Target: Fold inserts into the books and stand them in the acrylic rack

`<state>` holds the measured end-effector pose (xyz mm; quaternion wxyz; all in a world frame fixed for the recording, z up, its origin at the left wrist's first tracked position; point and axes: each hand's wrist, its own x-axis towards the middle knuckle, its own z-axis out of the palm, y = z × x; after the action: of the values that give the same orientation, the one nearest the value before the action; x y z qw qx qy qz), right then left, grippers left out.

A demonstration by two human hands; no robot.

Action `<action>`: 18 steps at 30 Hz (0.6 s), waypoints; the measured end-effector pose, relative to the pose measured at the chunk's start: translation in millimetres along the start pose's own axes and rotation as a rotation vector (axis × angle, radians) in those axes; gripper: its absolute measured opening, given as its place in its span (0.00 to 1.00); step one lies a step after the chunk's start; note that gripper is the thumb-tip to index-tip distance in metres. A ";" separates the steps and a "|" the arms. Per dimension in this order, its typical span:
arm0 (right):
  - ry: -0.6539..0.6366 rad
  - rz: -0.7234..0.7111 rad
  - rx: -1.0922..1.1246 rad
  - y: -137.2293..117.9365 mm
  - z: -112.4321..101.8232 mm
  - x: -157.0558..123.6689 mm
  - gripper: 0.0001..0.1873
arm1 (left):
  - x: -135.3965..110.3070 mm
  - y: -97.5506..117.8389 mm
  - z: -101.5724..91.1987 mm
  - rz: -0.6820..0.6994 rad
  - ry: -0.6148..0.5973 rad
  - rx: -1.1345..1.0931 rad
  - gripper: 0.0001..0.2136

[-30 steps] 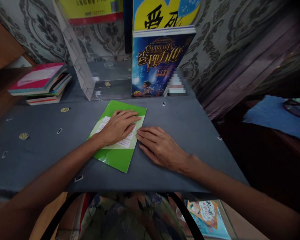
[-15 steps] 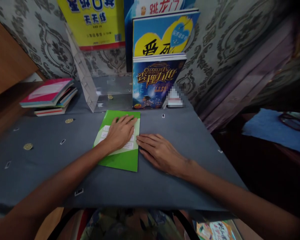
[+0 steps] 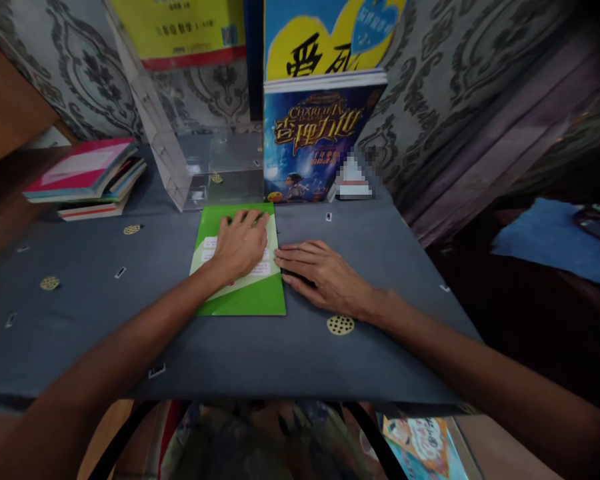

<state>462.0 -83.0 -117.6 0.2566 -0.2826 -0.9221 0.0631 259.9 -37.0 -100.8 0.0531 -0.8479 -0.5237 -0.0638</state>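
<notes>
A thin green book [image 3: 250, 299] with white text boxes lies flat on the grey-blue tablecloth. On top of it rests my left hand [image 3: 243, 243], fingers spread and bent a little, covering part of the text. Beside the book's right edge my right hand [image 3: 325, 275] lies low on the cloth, fingers stretched out and their tips at the edge. Just behind the book stands a clear acrylic rack [image 3: 173, 167]. In the rack, a dark blue book [image 3: 300, 143] with gold lettering faces me.
A small stack of books [image 3: 85, 170] sits at the left back. Yellow-and-blue books [image 3: 325, 40] and a yellow book [image 3: 195, 33] fill other rack tiers. A pixelated object [image 3: 354, 177] stands right of the rack. Below the front edge lies a colourful book [image 3: 425, 443].
The green book has turned slightly, so its near edge now runs level. Both hands have stayed at it. My view has tilted down a little.
</notes>
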 end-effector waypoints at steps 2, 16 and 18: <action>0.000 -0.004 0.027 -5.7 -0.6 -3.5 0.18 | -0.1 -0.6 1.0 0.006 0.012 -0.008 0.21; 0.010 -0.111 0.098 -44.1 -9.6 -27.2 0.16 | -1.7 -8.2 4.0 0.070 0.091 -0.123 0.19; 0.010 -0.110 0.119 -42.8 -8.9 -27.4 0.15 | -13.0 -10.6 -3.8 0.165 0.085 -0.176 0.17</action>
<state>465.1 -134.1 -110.7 0.2804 -0.2162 -0.9296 0.1024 244.4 -44.3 -99.0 0.0055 -0.8859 -0.4419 -0.1411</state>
